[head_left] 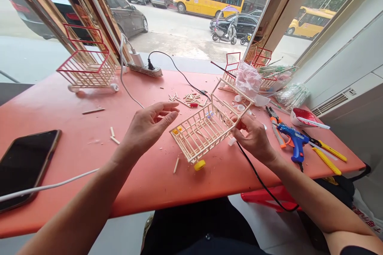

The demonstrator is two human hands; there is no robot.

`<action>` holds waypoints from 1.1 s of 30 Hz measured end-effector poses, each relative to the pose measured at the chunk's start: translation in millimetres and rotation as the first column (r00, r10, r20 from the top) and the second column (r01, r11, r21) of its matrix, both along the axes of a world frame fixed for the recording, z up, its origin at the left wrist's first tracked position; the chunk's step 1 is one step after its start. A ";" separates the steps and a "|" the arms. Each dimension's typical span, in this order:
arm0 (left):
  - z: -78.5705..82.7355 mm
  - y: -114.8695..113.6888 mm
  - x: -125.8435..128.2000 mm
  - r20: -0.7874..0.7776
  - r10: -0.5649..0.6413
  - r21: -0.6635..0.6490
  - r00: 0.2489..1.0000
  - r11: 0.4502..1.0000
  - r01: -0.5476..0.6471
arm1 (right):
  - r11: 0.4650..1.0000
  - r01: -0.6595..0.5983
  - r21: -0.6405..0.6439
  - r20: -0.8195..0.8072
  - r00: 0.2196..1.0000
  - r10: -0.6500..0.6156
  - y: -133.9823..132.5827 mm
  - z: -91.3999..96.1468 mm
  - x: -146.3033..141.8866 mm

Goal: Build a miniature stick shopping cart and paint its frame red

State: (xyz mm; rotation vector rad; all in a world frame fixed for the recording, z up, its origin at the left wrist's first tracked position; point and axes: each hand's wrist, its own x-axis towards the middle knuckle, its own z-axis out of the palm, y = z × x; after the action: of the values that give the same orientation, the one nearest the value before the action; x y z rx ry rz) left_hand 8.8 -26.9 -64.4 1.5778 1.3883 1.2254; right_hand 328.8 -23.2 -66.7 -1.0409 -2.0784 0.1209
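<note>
A miniature shopping cart made of thin wooden sticks tilts above the table, with yellow bottle-cap wheels at its lower end. My right hand pinches it at the corner below the raised handle frame. To the left of the basket, my left hand hovers with fingers curved and apart, holding nothing. Short wooden sticks lie scattered behind the cart, along with a small red piece. One loose stick rests in front of the cart.
A red-trimmed cart stands at the back left, near a power strip. On the right are a blue glue gun, pliers, yellow-handled cutters and a red paint cup. A phone lies left; cables cross the orange table.
</note>
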 end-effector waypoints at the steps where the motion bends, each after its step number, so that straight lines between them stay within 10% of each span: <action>1: -1.0 0.2 -0.4 0.001 -0.006 0.005 1.000 1.000 0.006 | 0.999 0.024 0.021 0.006 1.000 -0.024 -1.6 0.5 1.2; 17: -3.3 1.0 3.6 0.075 -0.127 -0.101 0.989 0.986 0.134 | 0.977 0.214 0.006 0.005 0.977 -0.214 -15.5 1.7 1.5; 27: -0.9 1.6 -3.3 0.048 -0.029 -0.110 0.998 0.993 0.034 | 0.985 -0.067 -0.157 -0.064 0.996 0.058 -36.2 6.0 -20.2; 33: 1.9 0.0 -2.0 -0.017 0.004 -0.166 1.000 0.986 -0.007 | 0.991 -0.028 -0.132 -0.022 0.999 0.025 -50.7 18.7 -4.8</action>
State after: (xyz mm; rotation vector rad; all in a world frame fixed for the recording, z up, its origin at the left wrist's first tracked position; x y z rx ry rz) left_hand 6.8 -26.9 -62.5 1.4727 1.4665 1.0727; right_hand 324.0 -73.9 -47.9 -1.0863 -2.0896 0.2849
